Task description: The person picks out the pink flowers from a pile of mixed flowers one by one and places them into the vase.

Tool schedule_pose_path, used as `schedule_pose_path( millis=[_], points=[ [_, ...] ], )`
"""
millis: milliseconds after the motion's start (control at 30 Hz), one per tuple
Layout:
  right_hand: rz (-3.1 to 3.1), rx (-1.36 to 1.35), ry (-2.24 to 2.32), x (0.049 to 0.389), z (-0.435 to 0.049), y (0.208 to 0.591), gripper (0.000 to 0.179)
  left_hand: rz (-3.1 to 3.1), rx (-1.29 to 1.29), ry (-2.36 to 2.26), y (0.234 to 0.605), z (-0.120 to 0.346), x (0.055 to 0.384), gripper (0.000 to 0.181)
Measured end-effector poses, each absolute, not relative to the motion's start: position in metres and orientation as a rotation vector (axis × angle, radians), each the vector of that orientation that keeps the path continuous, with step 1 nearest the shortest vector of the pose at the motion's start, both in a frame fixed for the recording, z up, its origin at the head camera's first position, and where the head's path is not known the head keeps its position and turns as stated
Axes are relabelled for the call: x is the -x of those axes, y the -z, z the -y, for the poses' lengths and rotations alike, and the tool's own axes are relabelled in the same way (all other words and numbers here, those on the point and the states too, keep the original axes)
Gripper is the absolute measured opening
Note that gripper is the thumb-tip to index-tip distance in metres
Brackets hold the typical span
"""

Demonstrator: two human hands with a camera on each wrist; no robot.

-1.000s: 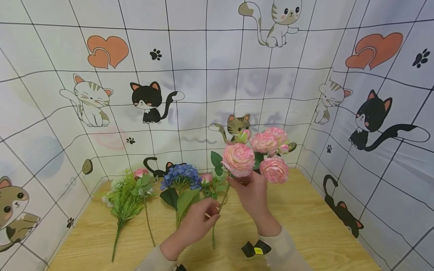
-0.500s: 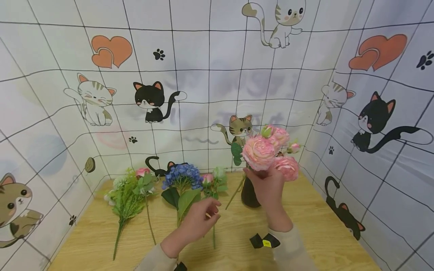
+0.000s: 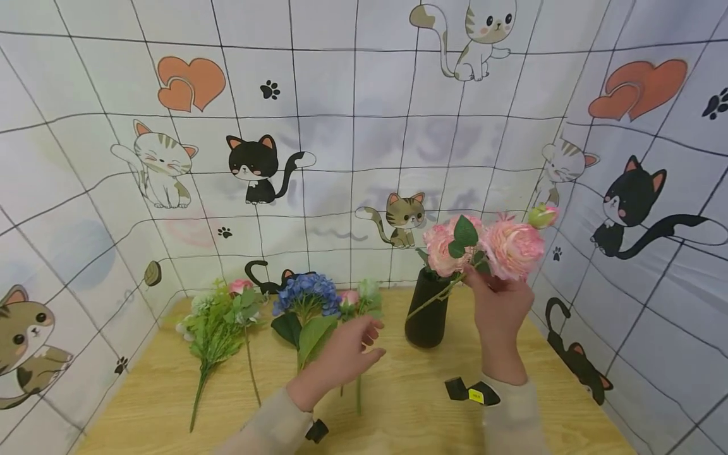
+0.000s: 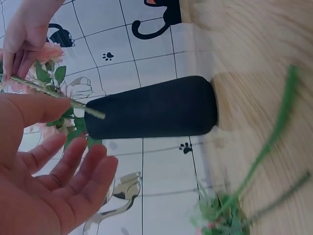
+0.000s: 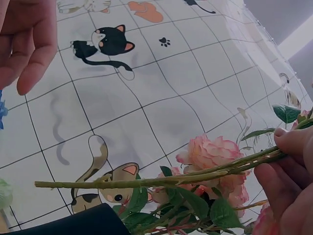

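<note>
My right hand (image 3: 503,306) pinches the green stem of a pink peony (image 3: 514,248) just below its bloom. A bud (image 3: 543,216) rises beside the bloom. In the right wrist view the bare stem (image 5: 98,184) points left, its cut end free above the mouth of the black vase (image 5: 73,225). The vase (image 3: 428,313) stands upright, with other pink peonies (image 3: 446,249) in it. My left hand (image 3: 344,354) hovers left of the vase, fingers loosely spread with nothing in them. In the left wrist view that hand (image 4: 58,181) is palm up, its thumb overlapping the stem.
On the wooden table (image 3: 409,417) to the left lie a green leafy spray (image 3: 213,341), a blue hydrangea (image 3: 307,295) and thin-stemmed pink and pale-green flowers (image 3: 358,300). A cat-print cloth (image 3: 324,82) walls the back and sides.
My right hand has carried the peony rightward, and its bloom now leans right with the stem across the vase. The left hand has let go of the stem and opened its fingers.
</note>
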State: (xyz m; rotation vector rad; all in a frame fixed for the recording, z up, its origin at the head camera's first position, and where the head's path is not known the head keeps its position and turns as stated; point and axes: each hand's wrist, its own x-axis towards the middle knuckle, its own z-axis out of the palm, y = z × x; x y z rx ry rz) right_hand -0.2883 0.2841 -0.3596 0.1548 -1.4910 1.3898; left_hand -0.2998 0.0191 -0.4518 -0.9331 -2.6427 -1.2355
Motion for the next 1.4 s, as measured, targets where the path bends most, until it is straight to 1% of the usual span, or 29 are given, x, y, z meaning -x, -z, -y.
schedule_pose_path(
  millis=[100, 333, 400, 467, 600, 667, 833, 933, 1000, 1067, 1200, 1333, 1400],
  points=[
    [1.392, -0.161, -1.429, 0.288, -0.287, 0.358, 0.032, 2.672, 0.869, 1.235, 0.453, -0.034, 0.306, 0.045],
    [1.107, -0.293, -1.528, 0.282, -0.288, 0.344, 0.039, 2.615, 0.733, 1.385, 0.458, -0.075, 0.330, 0.061],
    [1.092, -0.271, -1.487, 0.279, -0.287, 0.340, 0.042, 2.566, 0.693, 1.420, 0.461, -0.084, 0.337, 0.063],
    [1.092, -0.217, -1.424, 0.277, -0.289, 0.337, 0.049, 2.507, 0.669, 1.440, 0.463, -0.093, 0.344, 0.066],
    [1.149, -0.092, -1.291, 0.277, -0.293, 0.337, 0.069, 2.449, 0.625, 1.456, 0.468, -0.107, 0.353, 0.075],
    [1.237, -0.018, -1.197, 0.277, -0.294, 0.339, 0.072, 2.461, 0.622, 1.468, 0.473, -0.114, 0.356, 0.081],
    [1.447, 0.091, -0.995, 0.278, -0.293, 0.343, 0.053, 2.502, 0.638, 1.511, 0.486, -0.130, 0.363, 0.096],
    [1.550, 0.181, -0.870, 0.278, -0.290, 0.344, 0.048, 2.491, 0.634, 1.536, 0.493, -0.137, 0.367, 0.099],
    [1.611, 0.260, -0.764, 0.279, -0.288, 0.346, 0.048, 2.484, 0.625, 1.556, 0.499, -0.141, 0.370, 0.097],
    [1.611, 0.272, -0.768, 0.282, -0.286, 0.347, 0.042, 2.482, 0.613, 1.575, 0.506, -0.143, 0.371, 0.095],
    [1.549, 0.206, -0.812, 0.289, -0.282, 0.350, 0.035, 2.485, 0.605, 1.621, 0.518, -0.146, 0.374, 0.092],
    [1.516, 0.113, -0.899, 0.297, -0.280, 0.353, 0.035, 2.454, 0.629, 1.644, 0.524, -0.148, 0.378, 0.090],
    [1.541, 0.107, -0.934, 0.299, -0.280, 0.355, 0.032, 2.437, 0.645, 1.629, 0.528, -0.149, 0.381, 0.087]
  ],
)
